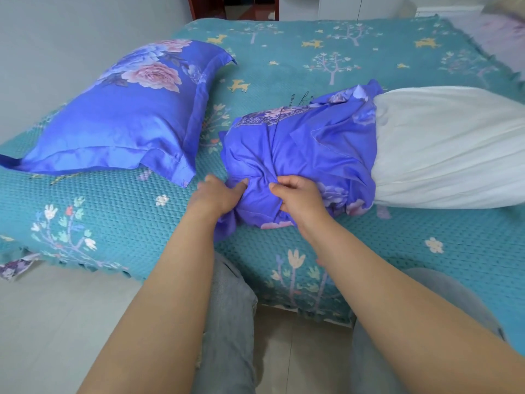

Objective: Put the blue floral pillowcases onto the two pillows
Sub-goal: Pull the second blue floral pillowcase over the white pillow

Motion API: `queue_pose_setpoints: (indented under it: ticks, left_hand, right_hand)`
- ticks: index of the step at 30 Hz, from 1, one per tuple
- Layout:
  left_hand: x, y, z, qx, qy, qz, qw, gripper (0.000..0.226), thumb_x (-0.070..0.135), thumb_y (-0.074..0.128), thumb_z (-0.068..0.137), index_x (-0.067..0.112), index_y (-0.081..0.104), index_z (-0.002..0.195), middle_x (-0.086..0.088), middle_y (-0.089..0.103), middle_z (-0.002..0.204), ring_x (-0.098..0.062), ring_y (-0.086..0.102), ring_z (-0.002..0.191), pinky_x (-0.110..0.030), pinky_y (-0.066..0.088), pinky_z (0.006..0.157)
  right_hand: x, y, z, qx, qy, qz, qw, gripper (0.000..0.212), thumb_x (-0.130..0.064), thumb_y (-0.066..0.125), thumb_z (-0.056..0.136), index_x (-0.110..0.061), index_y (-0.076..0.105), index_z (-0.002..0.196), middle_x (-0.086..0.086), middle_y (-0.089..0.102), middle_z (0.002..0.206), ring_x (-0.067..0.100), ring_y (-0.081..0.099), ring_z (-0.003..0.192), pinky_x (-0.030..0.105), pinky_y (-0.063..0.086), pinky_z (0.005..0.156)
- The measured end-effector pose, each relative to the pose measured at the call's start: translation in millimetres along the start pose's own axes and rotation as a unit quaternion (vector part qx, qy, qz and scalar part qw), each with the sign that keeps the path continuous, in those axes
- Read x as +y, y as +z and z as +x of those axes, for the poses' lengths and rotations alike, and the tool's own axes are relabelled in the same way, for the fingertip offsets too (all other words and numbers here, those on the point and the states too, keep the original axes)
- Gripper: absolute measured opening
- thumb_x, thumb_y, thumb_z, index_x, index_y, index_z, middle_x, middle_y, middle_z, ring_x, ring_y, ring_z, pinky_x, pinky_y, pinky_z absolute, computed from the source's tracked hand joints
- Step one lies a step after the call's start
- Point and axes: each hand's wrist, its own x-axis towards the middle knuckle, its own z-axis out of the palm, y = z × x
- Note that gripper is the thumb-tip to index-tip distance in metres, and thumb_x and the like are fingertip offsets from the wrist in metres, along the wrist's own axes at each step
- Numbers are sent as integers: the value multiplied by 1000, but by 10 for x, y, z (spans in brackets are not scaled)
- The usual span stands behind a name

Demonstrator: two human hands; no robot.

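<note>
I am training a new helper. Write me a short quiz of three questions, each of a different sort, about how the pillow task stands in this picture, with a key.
1. True or false: the pillow on the left is already fully inside its pillowcase.
2. Which part of the white pillow is covered by the bunched pillowcase? A. the end near the person B. the far end C. all of it
3. Fill in: both the left hand and the right hand grip the ____ on the teal bedspread.

Key: 1 true; 2 A; 3 bunched pillowcase.
</note>
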Motion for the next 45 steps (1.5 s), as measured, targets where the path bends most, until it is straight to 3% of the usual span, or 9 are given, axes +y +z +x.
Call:
queue_pose_setpoints:
  ticks: [6,11,14,18,26,31,33,38,45]
  left_hand:
    - [24,1,39,-113,13,-116,987,66,59,57,82,4,59,119,-13,62,119,-29,60,105,-33,45,82]
    - [58,-27,43,-134,46,-243,960,15,15,60,73,6,65,84,-14,68,86,-26,65,80,-33,52,71]
    - [79,-18,84,-70,50,-205,975,17,3,44,86,2,61,88,-13,58,75,-22,55,64,-27,39,54]
    - [103,-5,145,-3,40,-173,984,26,17,45,92,-2,61,100,-17,57,88,-24,56,79,-28,37,66]
    - [60,-30,84,31,43,-120,991,28,17,50,90,-5,62,102,-27,64,102,-36,62,98,-36,45,79]
    - [60,-32,28,37,75,-175,981,11,4,49,83,1,60,82,-20,61,79,-27,59,80,-29,39,68]
    - [70,-30,20,31,85,-206,974,14,0,46,81,3,59,78,-14,58,70,-24,55,74,-29,39,67]
    - [133,-66,-28,83,76,-316,942,15,2,45,84,13,54,78,-6,56,77,-18,50,77,-26,39,73]
    - [194,-305,43,174,54,-351,919,14,9,49,86,9,61,80,-11,57,68,-19,49,71,-28,39,65]
  right_hand:
    - [36,-114,79,56,-139,-195,969,9,-16,57,92,-15,51,99,-2,53,77,6,49,61,15,41,45]
    - [-124,-350,181,102,-181,-310,928,52,-45,53,88,-19,38,131,-6,65,71,27,68,74,37,51,73]
    - [-342,-645,256,241,-239,-389,856,42,-40,49,90,-4,64,105,16,70,97,33,63,98,37,47,89]
    - [-543,-1014,229,313,-237,-527,754,48,-35,51,92,-11,49,134,14,49,139,30,39,131,34,25,106]
    - [-660,-1207,49,346,-94,-422,832,101,-55,71,73,-6,20,144,13,30,150,29,32,137,41,32,106]
    - [-698,-1102,49,289,-60,-571,766,38,-33,54,90,-6,57,115,14,59,121,33,54,113,34,42,82]
    - [-739,-1047,47,303,-112,-595,736,33,-20,52,89,-8,55,119,14,56,126,33,49,119,35,40,94]
    - [-884,-1066,28,340,-118,-269,894,36,-14,43,90,-7,55,124,13,60,123,32,54,116,34,42,97]
    - [-1159,-1006,-55,306,-133,-216,918,30,-21,37,100,0,58,108,16,59,93,36,56,112,32,41,83]
